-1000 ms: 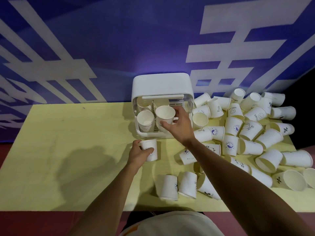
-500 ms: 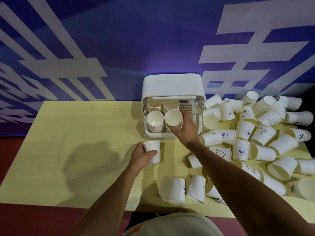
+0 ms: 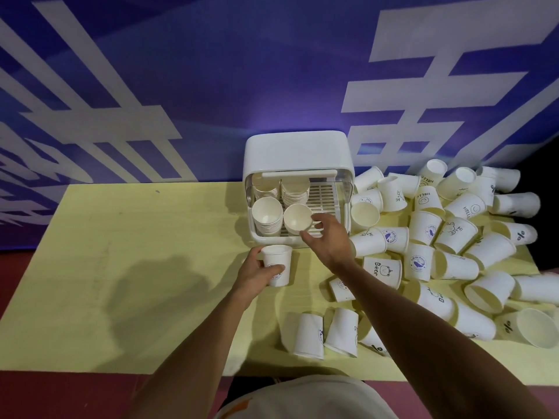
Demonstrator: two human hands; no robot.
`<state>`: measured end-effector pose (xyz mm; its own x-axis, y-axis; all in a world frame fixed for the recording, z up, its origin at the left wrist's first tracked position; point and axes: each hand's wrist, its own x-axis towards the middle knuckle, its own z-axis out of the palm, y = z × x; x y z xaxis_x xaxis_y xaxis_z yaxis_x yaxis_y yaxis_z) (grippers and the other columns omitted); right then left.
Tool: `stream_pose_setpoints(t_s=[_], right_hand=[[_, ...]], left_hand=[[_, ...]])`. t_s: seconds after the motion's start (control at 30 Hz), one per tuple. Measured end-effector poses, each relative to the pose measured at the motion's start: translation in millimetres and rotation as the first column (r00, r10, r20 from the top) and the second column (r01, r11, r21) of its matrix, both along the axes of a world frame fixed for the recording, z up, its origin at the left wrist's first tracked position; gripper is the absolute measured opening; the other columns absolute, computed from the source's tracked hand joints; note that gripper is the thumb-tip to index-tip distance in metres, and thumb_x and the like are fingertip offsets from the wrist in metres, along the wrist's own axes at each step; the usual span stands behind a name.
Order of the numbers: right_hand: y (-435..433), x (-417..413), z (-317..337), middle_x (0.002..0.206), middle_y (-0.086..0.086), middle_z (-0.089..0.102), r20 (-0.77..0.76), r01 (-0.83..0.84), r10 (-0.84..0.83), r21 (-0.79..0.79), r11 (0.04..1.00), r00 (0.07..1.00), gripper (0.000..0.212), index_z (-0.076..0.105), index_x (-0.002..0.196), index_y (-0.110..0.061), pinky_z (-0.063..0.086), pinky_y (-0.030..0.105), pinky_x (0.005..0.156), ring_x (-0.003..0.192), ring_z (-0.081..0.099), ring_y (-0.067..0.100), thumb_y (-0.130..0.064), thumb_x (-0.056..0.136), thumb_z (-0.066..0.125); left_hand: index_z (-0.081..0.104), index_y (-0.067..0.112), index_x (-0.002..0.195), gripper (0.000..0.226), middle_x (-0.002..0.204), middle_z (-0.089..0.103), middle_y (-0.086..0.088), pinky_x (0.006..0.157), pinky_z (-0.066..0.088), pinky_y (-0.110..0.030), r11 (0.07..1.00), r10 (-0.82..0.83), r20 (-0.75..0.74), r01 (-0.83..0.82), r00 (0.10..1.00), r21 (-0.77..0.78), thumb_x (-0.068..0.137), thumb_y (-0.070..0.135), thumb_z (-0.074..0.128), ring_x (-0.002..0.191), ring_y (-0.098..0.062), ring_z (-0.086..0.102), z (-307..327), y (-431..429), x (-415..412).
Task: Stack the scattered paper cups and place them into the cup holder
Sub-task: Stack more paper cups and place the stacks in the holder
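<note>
White paper cup (image 3: 276, 264) upright in left hand (image 3: 258, 275) curled grip, staged before cup holder (image 3: 296, 149); right hand (image 3: 328, 237) pinches front stack (image 3: 298, 220) rim, likely seating it.

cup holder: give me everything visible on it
The cup holder is a white, plastic-looking box with rounded top, front open, slotted rack inside. It stands on the yellow table by the blue wall, holding four cup stacks. The right hand reaches in, gripping the front right stack; loose cups crowd its right side.
</note>
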<state>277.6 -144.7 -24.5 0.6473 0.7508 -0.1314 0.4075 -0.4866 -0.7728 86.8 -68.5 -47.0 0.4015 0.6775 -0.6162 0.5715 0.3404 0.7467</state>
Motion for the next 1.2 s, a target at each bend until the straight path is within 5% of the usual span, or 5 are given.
stream_pose_setpoints(t_s=[0.17,0.3,0.5,0.83,1.2], right_hand=[[-8,-1,2,0.122,0.000,0.065,0.004,-0.005,0.005,0.011,1.000,1.000,0.048,0.062,0.125,-0.015,0.052,0.028,0.082,0.100,0.063,0.011,-0.041,0.085,0.073],[-14,1,0,0.110,-0.008,0.067,-0.111,-0.102,0.094,-0.067,0.993,0.989,0.050,0.063,0.119,-0.020,0.044,0.013,0.071,0.095,0.062,0.007,-0.051,0.082,0.074],[-19,-4,1,0.111,-0.008,0.067,-0.385,-0.141,0.121,-0.025,0.990,0.915,0.072,0.053,0.131,-0.023,0.051,0.024,0.085,0.098,0.064,0.007,-0.051,0.073,0.083],[-18,-11,6,0.109,-0.010,0.067,-0.349,-0.176,0.151,-0.041,0.984,0.925,0.056,0.060,0.123,-0.024,0.044,0.017,0.074,0.097,0.063,0.008,-0.043,0.075,0.082],[-3,1,37,0.113,-0.018,0.059,-0.233,0.083,-0.036,0.195,0.977,0.972,0.058,0.053,0.126,-0.026,0.053,0.029,0.092,0.104,0.056,0.000,-0.037,0.077,0.081]], left_hand=[[0.052,0.034,0.127,0.075,0.108,0.071,-0.001,0.088,0.058,-0.046,1.000,-0.016,0.036,0.016,0.999,-0.006,0.059,0.040,0.082,0.096,-0.015,0.071,3,-4,11],[0.060,0.023,0.122,0.053,0.114,0.069,0.003,0.084,0.060,-0.039,1.000,-0.010,0.068,0.010,0.998,0.006,0.074,0.026,0.081,0.100,-0.012,0.069,9,-8,19],[0.062,0.025,0.121,0.045,0.115,0.069,0.002,0.067,0.054,-0.023,0.998,-0.057,0.151,0.050,0.987,0.047,0.080,0.022,0.079,0.097,-0.013,0.071,21,-14,24],[0.061,0.037,0.117,0.055,0.113,0.068,0.004,0.091,0.057,-0.041,0.996,-0.081,0.147,0.072,0.986,0.061,0.067,0.038,0.084,0.099,-0.013,0.070,11,-14,21],[0.049,0.022,0.132,0.072,0.116,0.065,0.005,0.085,0.046,-0.025,0.996,-0.093,-0.003,0.093,0.996,0.010,0.072,0.038,0.087,0.107,-0.010,0.063,-2,-21,8]])
